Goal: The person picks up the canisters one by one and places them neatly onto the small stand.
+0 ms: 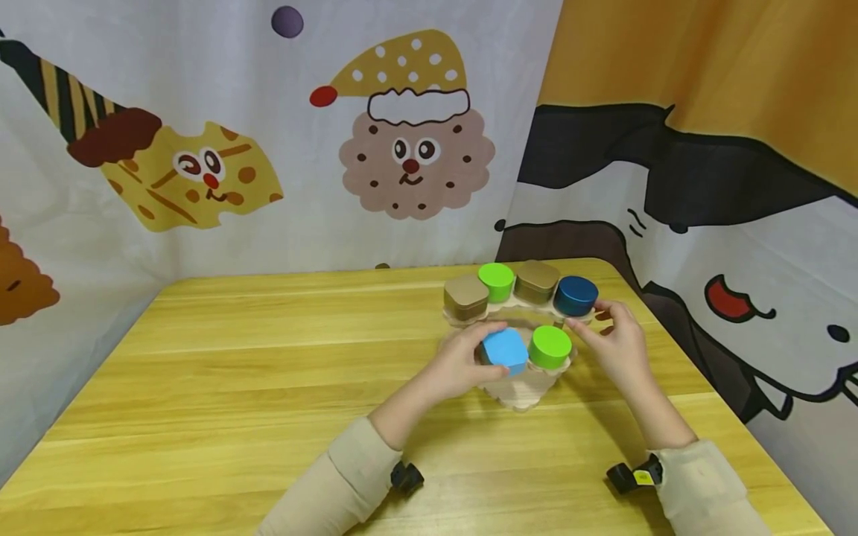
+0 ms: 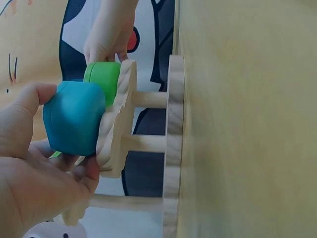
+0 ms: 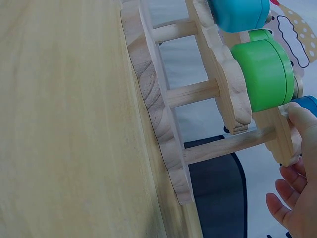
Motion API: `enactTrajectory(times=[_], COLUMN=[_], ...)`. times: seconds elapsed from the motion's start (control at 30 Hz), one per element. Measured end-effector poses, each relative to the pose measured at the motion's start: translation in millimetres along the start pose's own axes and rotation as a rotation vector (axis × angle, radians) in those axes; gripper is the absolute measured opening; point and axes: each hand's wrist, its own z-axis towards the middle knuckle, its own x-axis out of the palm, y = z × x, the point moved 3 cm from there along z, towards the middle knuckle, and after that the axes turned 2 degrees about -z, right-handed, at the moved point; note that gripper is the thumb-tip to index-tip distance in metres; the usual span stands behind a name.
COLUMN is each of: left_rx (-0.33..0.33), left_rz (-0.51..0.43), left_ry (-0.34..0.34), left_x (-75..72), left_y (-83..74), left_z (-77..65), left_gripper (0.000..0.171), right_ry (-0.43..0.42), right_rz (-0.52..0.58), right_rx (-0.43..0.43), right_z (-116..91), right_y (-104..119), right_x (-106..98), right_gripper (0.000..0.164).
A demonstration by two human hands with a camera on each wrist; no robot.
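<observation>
A tiered wooden stand (image 1: 519,391) bears several small lidded tins. My left hand (image 1: 462,361) holds the light blue tin (image 1: 506,351) between thumb and fingers. In the left wrist view this tin (image 2: 74,118) sits against the front tier. Beside it is a green tin (image 1: 550,348). Along the rear tier are a dark blue tin (image 1: 576,296), two brown tins, one at the left end (image 1: 466,298), and another green tin (image 1: 496,282). My right hand (image 1: 617,339) grips the rear tier's right end (image 3: 282,141), thumb near the dark blue tin.
The stand rests on a wood-grain table (image 1: 268,387) near its far right side. Printed curtains (image 1: 268,67) hang behind and to the right. A dark wrist camera (image 1: 407,476) is strapped at the left sleeve, another (image 1: 623,478) at the right.
</observation>
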Motion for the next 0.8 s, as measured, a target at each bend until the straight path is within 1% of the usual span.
enactTrajectory(times=[0.1,0.27,0.37,0.47,0.7,0.8], left_rx=[0.008,0.018,0.012,0.001,-0.013,-0.020], left_rz=[-0.001,-0.059,-0.082,-0.071,-0.001,-0.029], left_ry=[-0.002,-0.003,-0.001,-0.002,-0.021,-0.015], left_x=[2.3,6.2,8.1,9.0,8.6,8.9], left_y=[2.2,5.5,6.9,7.3,7.3,8.4], left_z=[0.4,1.0,1.0,0.6,0.2,0.2], left_gripper=[0.067,0.067,0.066,0.066,0.065,0.065], right_ry=[0.002,0.008,0.014,0.015,0.011,0.010], right_rz=[0.000,-0.002,-0.001,-0.003,-0.005,-0.007], right_rx=[0.001,0.012,0.021,0.027,0.018,0.017], right_z=[0.1,-0.1,-0.3,-0.4,-0.6,-0.5], right_y=[0.6,1.5,1.8,1.8,2.2,2.3], right_x=[0.0,-0.5,-0.6,-0.5,-0.5,-0.3], right_gripper=[0.058,0.059,0.061,0.061,0.060,0.060])
